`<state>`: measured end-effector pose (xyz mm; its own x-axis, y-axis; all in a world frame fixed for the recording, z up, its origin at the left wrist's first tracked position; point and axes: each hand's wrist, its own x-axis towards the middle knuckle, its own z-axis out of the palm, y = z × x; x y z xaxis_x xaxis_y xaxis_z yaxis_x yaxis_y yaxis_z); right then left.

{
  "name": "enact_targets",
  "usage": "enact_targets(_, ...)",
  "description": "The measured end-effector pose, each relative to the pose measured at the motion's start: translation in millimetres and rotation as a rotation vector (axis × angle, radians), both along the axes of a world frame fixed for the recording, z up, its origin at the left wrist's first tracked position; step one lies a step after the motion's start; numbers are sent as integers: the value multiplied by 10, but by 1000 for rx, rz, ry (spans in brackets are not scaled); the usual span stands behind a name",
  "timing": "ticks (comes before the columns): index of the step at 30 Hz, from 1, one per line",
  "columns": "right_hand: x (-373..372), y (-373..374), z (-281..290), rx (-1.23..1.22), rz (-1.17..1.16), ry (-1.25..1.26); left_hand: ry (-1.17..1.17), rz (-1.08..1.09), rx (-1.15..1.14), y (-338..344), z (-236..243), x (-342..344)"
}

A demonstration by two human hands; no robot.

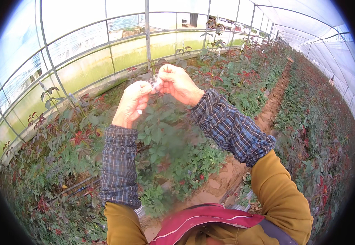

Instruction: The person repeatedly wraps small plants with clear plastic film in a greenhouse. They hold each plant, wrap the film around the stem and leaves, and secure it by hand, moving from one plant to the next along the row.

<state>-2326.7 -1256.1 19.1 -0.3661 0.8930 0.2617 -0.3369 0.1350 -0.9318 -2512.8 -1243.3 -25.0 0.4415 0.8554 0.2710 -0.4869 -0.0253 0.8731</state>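
Head view: left hand (131,102) and right hand (180,86), fingertip grip on grey mesh (153,79), plants (204,161) around, post (147,36) behind.

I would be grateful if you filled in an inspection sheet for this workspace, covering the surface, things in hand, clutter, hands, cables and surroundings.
Surface: no worktop seen; a brown soil path runs between planted rows.
Things in hand: a small grey mesh piece, held up in front of rose-like plants with green and reddish leaves.
Clutter: a small white bit at the left hand's lower fingers; its kind cannot be told.
Hands: left hand and right hand close together, fingers pinched at the piece.
Cables: thin dark lines at lower left; cable or hose, cannot tell.
Surroundings: greenhouse with metal posts and a low greenish wall.
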Motion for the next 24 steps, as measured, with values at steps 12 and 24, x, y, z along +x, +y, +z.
enact_targets(12,-247,528,463,90,-337,-112,-378,152,-119,422,329,327)
enact_targets(24,-339,794,384,268,-516,-378,-477,357,-160,566,213,423)
